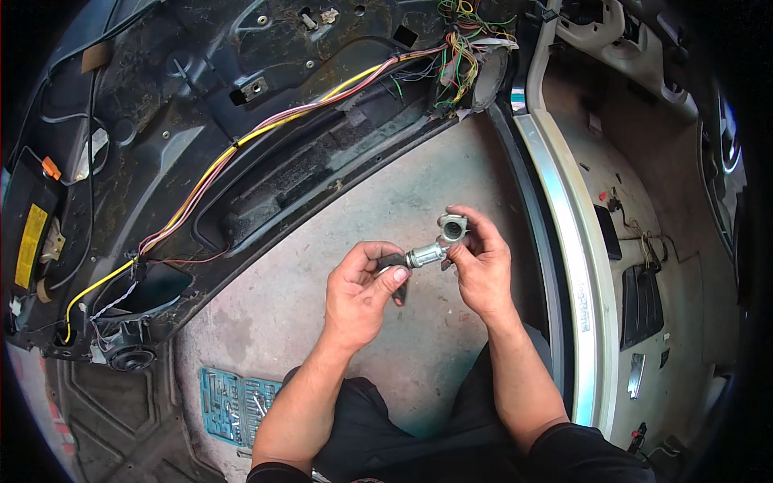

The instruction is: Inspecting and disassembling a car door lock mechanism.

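A silver metal fitting is held up between both hands, over the concrete floor; it looks like a lock cylinder [428, 255] joined to a round, hollow end [453, 231]. My left hand [358, 294] is closed on a black piece [392, 262] at the fitting's left end, thumb along its near side. A small red-tipped part [398, 300] shows below those fingers. My right hand [484, 270] pinches the hollow end between thumb and fingers, its opening turned up toward me. Fingers hide parts of the fitting, so I cannot tell whether the black piece is separate.
An opened vehicle door panel [181, 153] with a taped wire bundle [282, 118] spans the left and far side. The pale door sill [573, 274] runs along the right, beside the stripped cabin floor [680, 298]. A blue socket set case [221, 406] lies at lower left.
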### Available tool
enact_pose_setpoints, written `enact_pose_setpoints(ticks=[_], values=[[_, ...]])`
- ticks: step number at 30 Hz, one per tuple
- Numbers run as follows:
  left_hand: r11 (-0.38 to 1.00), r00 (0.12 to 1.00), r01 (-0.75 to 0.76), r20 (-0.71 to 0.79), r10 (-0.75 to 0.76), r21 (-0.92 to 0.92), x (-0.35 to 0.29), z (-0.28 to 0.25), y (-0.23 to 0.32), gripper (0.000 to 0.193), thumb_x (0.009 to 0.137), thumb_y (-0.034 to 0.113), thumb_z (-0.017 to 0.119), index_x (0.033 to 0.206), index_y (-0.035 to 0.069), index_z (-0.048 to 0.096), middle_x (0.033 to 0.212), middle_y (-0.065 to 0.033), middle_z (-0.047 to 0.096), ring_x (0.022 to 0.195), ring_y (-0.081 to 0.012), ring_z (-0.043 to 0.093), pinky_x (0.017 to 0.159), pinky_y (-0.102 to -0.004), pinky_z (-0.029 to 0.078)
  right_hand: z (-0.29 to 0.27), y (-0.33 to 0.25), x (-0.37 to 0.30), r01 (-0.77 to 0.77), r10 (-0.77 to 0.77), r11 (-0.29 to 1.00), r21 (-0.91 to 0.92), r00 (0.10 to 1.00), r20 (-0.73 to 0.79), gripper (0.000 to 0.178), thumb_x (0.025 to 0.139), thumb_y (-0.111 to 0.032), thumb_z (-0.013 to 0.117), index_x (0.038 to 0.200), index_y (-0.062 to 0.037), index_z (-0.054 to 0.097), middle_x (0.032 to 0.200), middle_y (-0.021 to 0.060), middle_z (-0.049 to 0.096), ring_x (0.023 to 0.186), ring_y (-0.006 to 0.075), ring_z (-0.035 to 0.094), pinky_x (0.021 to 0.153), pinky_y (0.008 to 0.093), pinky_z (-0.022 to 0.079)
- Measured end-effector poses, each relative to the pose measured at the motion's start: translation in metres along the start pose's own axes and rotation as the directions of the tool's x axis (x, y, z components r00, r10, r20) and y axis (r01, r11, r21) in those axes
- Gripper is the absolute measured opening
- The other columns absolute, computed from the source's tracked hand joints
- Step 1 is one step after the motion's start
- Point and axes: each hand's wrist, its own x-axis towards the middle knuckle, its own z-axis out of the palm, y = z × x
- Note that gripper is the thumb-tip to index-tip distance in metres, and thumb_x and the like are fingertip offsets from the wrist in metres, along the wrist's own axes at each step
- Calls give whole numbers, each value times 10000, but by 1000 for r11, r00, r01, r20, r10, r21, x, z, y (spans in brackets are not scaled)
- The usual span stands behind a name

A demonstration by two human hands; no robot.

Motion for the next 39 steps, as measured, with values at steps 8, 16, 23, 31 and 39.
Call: enact_pose_setpoints(ticks=[8,16,23,31,39], values=[[683,875,-401,35,483,610,-7,4,11,201,923,-15,747,1118,-29,698,957,-97,701,853,-191,620,731,-314,508,-9,-16,1,-56,87,973,-223,987,133,441,945,37,719,1367,-83,675,1015,20,646,794,76,602,694,268,587],[402,741,-553,210,638,729,-5,14,19,226,859,-69,743,1080,-36,708,925,-136,701,817,-260,624,720,-347,502,-14,-14,1,-29,98,974,-225,949,300,479,966,-33,698,1429,-147,647,1163,85,691,807,133,644,749,297,580],[549,858,-386,71,508,741,-9,9,10,186,945,12,716,1121,-42,692,929,-101,707,828,-201,640,749,-330,519,-12,-21,-1,-17,122,947,-321,942,312,503,942,-136,756,1434,-159,655,1089,85,695,799,144,627,732,315,552],[971,980,97,-152,-132,-217,6,-13,-5,171,1025,99,663,1139,-27,678,885,-67,672,818,-165,639,836,-362,568,-15,-19,-1,21,100,921,-388,953,287,497,929,-228,789,1407,-143,680,1038,79,701,767,164,600,737,337,520],[952,983,113,-106,-148,-284,8,-14,-6,154,1032,101,633,1115,-24,668,868,-78,656,794,-176,619,843,-423,572,-19,-24,1,28,99,916,-401,951,292,490,946,-248,773,1413,-138,673,1038,91,709,788,168,635,748,343,534]])
